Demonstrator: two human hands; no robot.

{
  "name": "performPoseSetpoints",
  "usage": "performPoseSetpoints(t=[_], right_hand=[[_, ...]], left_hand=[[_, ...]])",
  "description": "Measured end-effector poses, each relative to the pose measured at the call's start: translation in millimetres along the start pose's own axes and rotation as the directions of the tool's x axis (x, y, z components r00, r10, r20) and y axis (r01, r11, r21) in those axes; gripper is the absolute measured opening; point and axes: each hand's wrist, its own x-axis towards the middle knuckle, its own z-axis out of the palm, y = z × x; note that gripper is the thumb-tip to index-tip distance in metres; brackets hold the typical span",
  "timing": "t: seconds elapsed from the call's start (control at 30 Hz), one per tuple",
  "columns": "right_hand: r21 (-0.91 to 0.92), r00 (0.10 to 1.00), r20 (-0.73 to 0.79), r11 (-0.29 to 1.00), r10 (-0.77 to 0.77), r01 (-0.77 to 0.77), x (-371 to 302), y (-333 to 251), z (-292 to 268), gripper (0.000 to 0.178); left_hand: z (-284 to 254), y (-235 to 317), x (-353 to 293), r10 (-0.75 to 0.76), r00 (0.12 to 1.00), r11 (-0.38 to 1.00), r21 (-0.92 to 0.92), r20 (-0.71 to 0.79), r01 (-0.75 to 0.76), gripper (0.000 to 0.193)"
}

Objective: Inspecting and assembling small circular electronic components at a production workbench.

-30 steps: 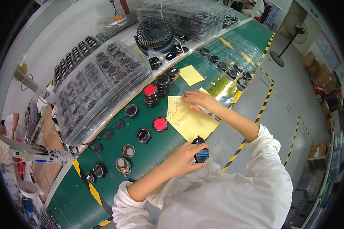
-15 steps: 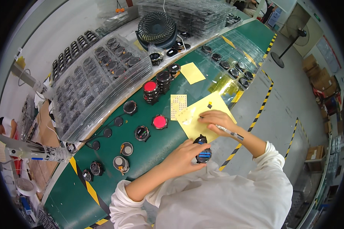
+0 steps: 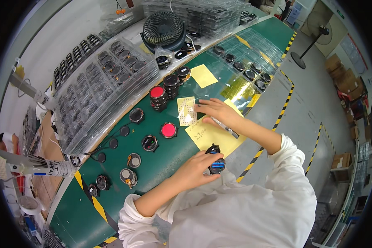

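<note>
My left hand (image 3: 195, 169) grips a round watch body (image 3: 217, 166) by its sides, near the table's front edge. Blue stripes show on the watch's face. My right hand (image 3: 221, 113) reaches over a yellow sheet (image 3: 204, 136), its fingertips at the right edge of a small cream sheet of tiny stickers (image 3: 187, 110). A slim silver pen-like tool (image 3: 224, 126) with a dark end is tucked under that palm. Faint small marks show on the yellow sheet. Left of it lie a watch with a pink-red face (image 3: 168, 130) and one with a dark face (image 3: 150, 143).
Stacked watch bodies (image 3: 158, 98), one topped red, stand behind the sticker sheet. A black desk fan (image 3: 164, 31) and clear trays of watches (image 3: 107, 78) line the back. Another clear tray (image 3: 252, 53) lies far right. Round charging pads on cables (image 3: 113, 143) and loose watch parts (image 3: 128, 177) sit left.
My right hand has moved left and away from me, from the yellow sheet's middle to the sticker sheet. A small dark-and-yellow piece seen on the yellow sheet no longer shows. My left hand keeps the watch.
</note>
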Motion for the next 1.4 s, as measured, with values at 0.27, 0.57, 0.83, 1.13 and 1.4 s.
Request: performPoseSetpoints(t=[0.27, 0.57, 0.83, 1.13, 1.4], right_hand=[[0.736, 0.842, 0.369, 0.430, 0.394, -0.524, -22, -19, -10, 0.021], [0.778, 0.809, 0.281, 0.371, 0.517, -0.508, -27, -23, 3, 0.011], [0.692, 0.816, 0.272, 0.485, 0.510, -0.534, -26, -28, 1, 0.010], [0.749, 0.823, 0.202, 0.458, 0.532, -0.479, -28, -26, 6, 0.010], [0.683, 0.835, 0.226, 0.529, 0.502, -0.503, -27, -29, 2, 0.011]], left_hand=[[-2, -1, -2, -0.025, 1.000, 0.999, -0.031, -0.004, 0.025, 0.058], [-5, 0, 0, -0.049, 0.999, 0.998, -0.049, -0.003, 0.049, 0.057], [-5, 0, 0, -0.046, 0.999, 0.998, -0.050, -0.007, 0.046, 0.057], [-6, 1, 1, -0.043, 0.999, 0.998, -0.047, -0.015, 0.042, 0.056], [-6, 1, 0, -0.042, 0.999, 0.999, -0.033, -0.018, 0.042, 0.056]])
